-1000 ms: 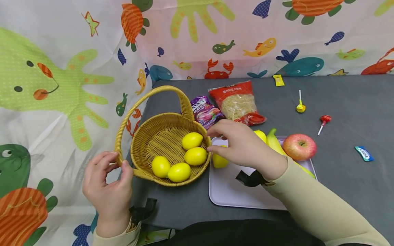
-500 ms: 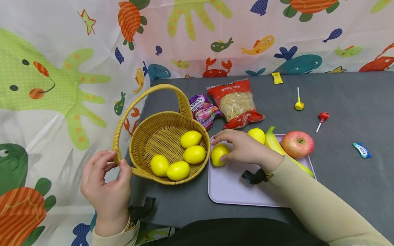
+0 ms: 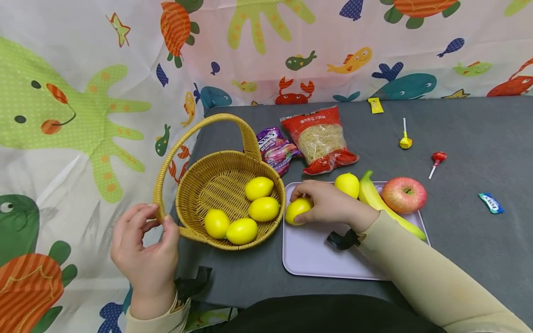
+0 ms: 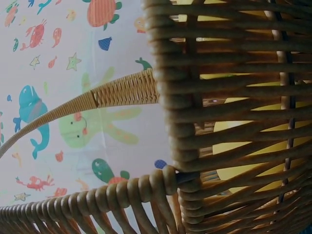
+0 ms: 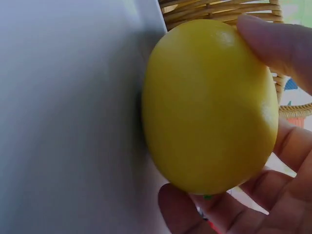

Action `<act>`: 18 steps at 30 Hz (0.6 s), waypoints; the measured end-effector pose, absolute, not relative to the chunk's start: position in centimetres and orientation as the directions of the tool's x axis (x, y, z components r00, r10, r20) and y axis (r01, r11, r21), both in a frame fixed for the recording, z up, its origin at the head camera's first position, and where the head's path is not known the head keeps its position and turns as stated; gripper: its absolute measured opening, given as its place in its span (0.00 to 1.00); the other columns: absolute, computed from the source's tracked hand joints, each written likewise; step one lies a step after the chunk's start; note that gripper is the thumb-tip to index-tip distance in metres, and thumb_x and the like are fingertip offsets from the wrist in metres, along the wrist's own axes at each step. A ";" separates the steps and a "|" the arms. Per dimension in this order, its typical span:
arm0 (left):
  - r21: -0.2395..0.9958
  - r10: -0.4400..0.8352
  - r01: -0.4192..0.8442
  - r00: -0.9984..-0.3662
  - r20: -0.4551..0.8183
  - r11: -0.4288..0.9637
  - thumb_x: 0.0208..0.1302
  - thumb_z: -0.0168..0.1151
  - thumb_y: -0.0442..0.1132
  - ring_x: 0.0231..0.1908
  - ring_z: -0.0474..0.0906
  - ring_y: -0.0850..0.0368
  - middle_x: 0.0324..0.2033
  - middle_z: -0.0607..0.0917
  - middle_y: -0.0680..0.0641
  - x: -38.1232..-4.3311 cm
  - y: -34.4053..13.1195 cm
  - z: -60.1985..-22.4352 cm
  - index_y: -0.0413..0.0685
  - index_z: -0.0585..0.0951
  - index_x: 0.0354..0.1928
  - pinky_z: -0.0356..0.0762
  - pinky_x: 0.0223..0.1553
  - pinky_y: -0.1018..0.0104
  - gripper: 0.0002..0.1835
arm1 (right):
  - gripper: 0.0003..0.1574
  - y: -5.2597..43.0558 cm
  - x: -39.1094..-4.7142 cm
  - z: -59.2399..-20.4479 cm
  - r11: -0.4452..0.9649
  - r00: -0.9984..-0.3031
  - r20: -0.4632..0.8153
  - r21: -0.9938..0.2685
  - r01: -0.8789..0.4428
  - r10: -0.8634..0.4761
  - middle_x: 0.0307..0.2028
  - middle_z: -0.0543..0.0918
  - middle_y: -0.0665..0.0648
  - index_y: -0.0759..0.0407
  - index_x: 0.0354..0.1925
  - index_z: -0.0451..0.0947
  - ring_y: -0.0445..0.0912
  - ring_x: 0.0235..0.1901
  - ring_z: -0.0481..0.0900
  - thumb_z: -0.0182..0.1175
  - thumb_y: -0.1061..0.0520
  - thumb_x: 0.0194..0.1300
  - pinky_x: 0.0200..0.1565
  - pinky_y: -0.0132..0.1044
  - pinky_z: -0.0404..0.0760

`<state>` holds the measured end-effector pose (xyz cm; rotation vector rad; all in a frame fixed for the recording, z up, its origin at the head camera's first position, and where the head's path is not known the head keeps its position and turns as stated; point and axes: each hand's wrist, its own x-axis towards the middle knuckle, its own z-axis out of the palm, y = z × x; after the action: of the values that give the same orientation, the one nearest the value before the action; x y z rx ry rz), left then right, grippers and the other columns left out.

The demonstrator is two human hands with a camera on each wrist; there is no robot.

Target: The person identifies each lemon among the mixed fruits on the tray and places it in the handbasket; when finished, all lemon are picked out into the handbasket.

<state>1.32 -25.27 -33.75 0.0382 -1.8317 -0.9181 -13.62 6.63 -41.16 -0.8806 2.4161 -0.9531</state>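
My left hand (image 3: 144, 259) pinches the lower left part of the handle of a wicker basket (image 3: 189, 189). Inside the basket lie several yellow lemons (image 3: 243, 231); through the weave in the left wrist view a bit of lemon (image 4: 243, 146) shows. My right hand (image 3: 333, 203) grips another lemon (image 3: 296, 210) at the left end of a pale lilac tray (image 3: 310, 259). Seen from the right wrist, thumb and fingers curl round this lemon (image 5: 209, 107), close over the tray surface. A further lemon (image 3: 347, 185), a banana (image 3: 372, 196) and an apple (image 3: 404, 194) lie at the tray's back and right.
Behind the basket and tray lie a purple candy bag (image 3: 275, 148) and a red bag of pasta (image 3: 320, 138). Farther right are a yellow wrapped sweet (image 3: 375, 105), two lollipops, one yellow (image 3: 405, 141) and one red (image 3: 438, 158), and a blue wrapped sweet (image 3: 491, 202). A printed curtain hangs behind.
My right hand has moved from beside the basket rim down to the lemon on the tray, and its fingers have closed round it. The left hand stays on the basket handle.
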 end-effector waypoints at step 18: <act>0.569 -0.390 0.384 -0.451 0.803 0.727 0.50 0.67 0.26 0.39 0.78 0.56 0.37 0.82 0.30 1.3 -26.0 -34.3 0.30 0.86 0.38 0.80 0.42 0.79 0.12 | 0.27 1.5 -14.2 -34.7 0.439 -0.725 0.101 -0.737 -0.514 -0.681 0.47 0.80 0.42 0.42 0.50 0.81 0.42 0.44 0.75 0.75 0.38 0.55 0.46 0.39 0.81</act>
<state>1.27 -26.01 -34.28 0.0047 -1.8369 -0.8843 -14.16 1.46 -34.67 -1.0461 2.4791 -1.1582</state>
